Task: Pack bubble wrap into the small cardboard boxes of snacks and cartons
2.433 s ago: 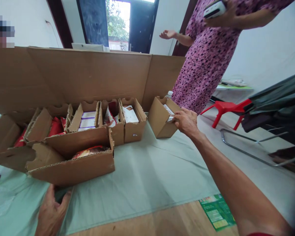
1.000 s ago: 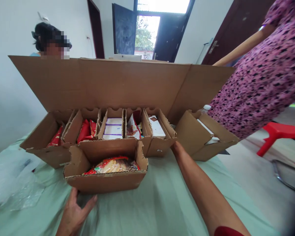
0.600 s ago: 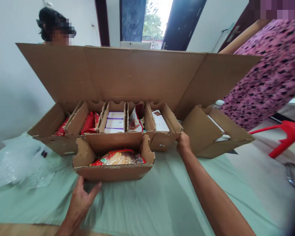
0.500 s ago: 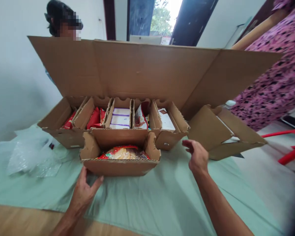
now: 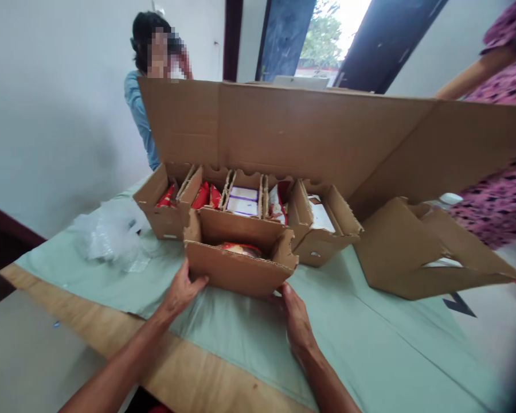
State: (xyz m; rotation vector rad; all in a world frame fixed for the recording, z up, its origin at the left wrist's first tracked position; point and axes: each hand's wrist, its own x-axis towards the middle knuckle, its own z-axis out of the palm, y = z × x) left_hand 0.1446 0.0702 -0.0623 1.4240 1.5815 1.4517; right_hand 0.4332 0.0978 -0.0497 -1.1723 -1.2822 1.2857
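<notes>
An open cardboard box with a red snack packet inside stands nearest me on the pale green cloth. My left hand grips its front left corner, thumb against the front face. My right hand touches its front right bottom corner, with the fingertips tucked under the box. Behind it runs a row of small cardboard boxes with red packets and white packs. A separate cardboard box lies tilted to the right.
A tall cardboard sheet stands behind the boxes. Crumpled clear plastic lies at the left on the cloth. The wooden table edge runs near me. One person in blue stands behind the sheet, another in a pink patterned dress at the right.
My right hand left the boxes at the right and came back to the near box's right corner. My left hand moved up onto its left corner. The view swung to the left.
</notes>
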